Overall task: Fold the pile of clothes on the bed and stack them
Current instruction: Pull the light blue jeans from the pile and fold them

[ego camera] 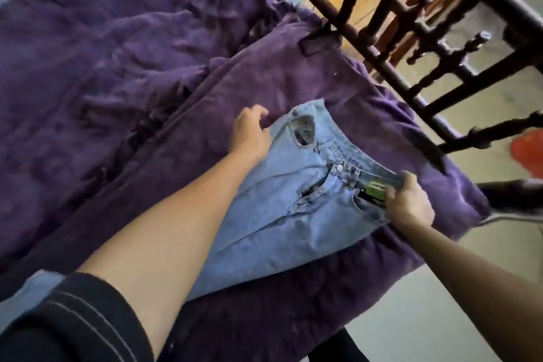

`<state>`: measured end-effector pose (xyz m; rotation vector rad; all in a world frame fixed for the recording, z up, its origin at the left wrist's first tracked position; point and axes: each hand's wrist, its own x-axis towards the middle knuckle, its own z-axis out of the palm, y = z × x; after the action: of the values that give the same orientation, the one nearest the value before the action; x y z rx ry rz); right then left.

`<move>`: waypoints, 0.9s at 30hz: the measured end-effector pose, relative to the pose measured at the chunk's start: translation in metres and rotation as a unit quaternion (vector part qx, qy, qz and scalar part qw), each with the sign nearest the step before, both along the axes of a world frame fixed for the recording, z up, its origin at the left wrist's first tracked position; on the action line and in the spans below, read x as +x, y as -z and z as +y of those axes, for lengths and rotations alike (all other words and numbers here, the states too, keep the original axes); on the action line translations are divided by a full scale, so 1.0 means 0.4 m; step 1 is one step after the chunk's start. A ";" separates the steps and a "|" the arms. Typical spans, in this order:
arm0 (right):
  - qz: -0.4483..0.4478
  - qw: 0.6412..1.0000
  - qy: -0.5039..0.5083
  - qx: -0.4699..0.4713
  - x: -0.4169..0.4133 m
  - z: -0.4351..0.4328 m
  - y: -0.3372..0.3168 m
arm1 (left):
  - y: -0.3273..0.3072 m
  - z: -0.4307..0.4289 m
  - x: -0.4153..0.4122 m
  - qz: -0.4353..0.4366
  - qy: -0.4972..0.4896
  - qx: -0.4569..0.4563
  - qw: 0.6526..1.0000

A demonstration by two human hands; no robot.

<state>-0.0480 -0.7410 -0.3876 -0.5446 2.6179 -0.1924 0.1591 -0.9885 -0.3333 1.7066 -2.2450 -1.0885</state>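
Now, from the head camera: one pair of light-blue jeans lies on the purple bed. Two hands work the waistband: the left hand has its fingers curled round one corner, and the right hand has its fingers pinching the other end beside one green tag.

Place: a bedroom in a home.
Bed: a creased purple bedspread covers the mattress to its right edge.
Frame: a dark wooden rail of turned spindles runs along that edge.
Floor: a bare grey floor lies beyond the bed.
Laundry: light-blue jeans lie on the bedspread near the rail.
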 end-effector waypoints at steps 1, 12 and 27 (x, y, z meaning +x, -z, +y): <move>0.024 0.998 -0.047 0.022 0.008 -0.020 0.000 | 0.016 0.002 0.052 -0.018 -0.020 0.010 1.000; -0.062 0.874 -0.481 -0.007 0.475 -0.351 0.005 | 0.138 0.281 0.741 -0.277 -0.096 0.093 0.952; 0.032 0.890 -0.424 -0.161 0.629 -0.482 0.028 | 0.155 0.287 1.033 -0.226 -0.139 -0.106 0.958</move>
<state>0.2037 -0.9339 -0.3987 -1.7570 2.1551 -0.3175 0.5721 -0.8738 -0.3955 2.2573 -2.1496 -0.4075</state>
